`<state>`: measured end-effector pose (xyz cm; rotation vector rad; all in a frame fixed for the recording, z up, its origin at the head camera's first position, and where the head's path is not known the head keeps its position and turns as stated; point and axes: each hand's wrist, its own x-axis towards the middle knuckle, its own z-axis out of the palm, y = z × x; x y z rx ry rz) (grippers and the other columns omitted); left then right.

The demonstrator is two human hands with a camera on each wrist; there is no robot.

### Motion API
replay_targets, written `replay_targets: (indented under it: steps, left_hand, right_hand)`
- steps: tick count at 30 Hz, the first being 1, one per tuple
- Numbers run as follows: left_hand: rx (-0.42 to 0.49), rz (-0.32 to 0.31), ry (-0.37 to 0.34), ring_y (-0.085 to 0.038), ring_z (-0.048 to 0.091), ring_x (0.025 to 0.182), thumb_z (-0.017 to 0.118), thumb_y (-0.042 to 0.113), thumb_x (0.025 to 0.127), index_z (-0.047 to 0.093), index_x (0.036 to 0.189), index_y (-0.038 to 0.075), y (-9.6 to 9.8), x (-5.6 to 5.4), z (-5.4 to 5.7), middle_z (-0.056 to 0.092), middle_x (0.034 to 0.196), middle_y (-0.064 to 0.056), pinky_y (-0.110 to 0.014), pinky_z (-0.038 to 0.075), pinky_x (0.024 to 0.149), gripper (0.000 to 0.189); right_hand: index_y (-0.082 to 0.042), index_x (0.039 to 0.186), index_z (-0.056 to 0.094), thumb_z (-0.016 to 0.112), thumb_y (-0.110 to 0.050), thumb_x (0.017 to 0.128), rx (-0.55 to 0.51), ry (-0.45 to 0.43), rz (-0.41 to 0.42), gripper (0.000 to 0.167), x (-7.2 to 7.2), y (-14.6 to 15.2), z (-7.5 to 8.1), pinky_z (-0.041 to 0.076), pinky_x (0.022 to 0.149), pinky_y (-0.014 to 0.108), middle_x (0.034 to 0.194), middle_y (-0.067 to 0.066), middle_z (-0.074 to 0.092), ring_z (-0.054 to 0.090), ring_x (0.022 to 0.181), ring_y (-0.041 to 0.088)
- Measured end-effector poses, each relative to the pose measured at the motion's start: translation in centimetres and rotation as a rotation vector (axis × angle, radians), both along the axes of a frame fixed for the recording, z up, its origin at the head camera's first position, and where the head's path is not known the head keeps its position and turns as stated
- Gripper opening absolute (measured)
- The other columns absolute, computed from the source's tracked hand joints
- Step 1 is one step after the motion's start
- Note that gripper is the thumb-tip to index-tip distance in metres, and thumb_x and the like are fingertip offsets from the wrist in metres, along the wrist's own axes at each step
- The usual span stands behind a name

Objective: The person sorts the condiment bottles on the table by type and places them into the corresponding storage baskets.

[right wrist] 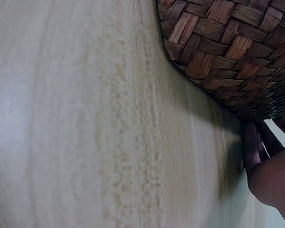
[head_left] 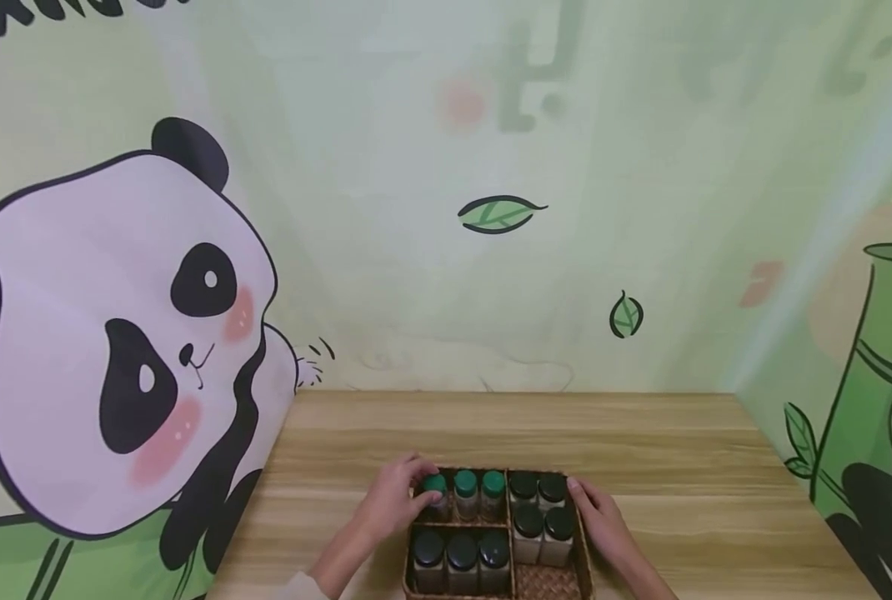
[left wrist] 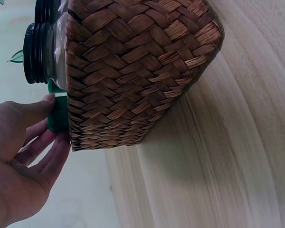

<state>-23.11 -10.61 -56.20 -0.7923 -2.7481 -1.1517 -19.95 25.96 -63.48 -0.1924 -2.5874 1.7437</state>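
A brown woven basket (head_left: pixel 549 583) with compartments sits on the table. My left hand (head_left: pixel 390 502) pinches the green cap of the leftmost spice jar (head_left: pixel 434 482) in the far left compartment, thumb on the near side and fingers behind. In the left wrist view this green cap (left wrist: pixel 58 114) shows above the basket rim. Two more green-capped jars (head_left: pixel 479 493) stand beside it. My right hand (head_left: pixel 603 522) rests against the basket's far right corner, its fingers (right wrist: pixel 251 145) lying fairly straight along the woven wall in the right wrist view.
Three black-capped jars (head_left: pixel 462 562) fill the near left compartment. Several more black-capped jars (head_left: pixel 542 521) stand in the right one, where some woven bottom shows. A wooden table (head_left: pixel 326 442) extends around the basket, up to a panda-print backdrop (head_left: pixel 386 250).
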Motion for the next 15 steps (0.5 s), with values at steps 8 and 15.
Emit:
replay_targets:
  steps: [8, 15]
  left_hand:
    - [0.046, 0.047, -0.119, -0.018, 0.068, 0.096, 0.086, 0.015, 0.091, 0.074, 0.113, 0.006, -0.02, 0.25, -0.2, 0.066, 0.106, 0.0, -0.038, 0.06, 0.085, 0.027]
    - [0.02, 0.062, -0.126, -0.019, 0.069, 0.097, 0.086, 0.014, 0.091, 0.073, 0.114, 0.006, 0.18, -0.13, 0.07, 0.067, 0.108, -0.002, -0.038, 0.06, 0.086, 0.027]
  right_hand:
    - [0.008, 0.146, 0.057, 0.047, -0.044, 0.114, -0.011, -0.006, 0.005, 0.061, 0.34, -0.04, -0.27, 0.038, 0.117, 0.061, 0.147, 0.027, 0.058, 0.05, 0.142, 0.045]
    - [0.006, 0.145, 0.059, 0.046, -0.046, 0.114, -0.009, -0.001, 0.002, 0.062, 0.12, 0.06, 0.14, 0.037, 0.118, 0.06, 0.147, 0.026, 0.059, 0.05, 0.142, 0.044]
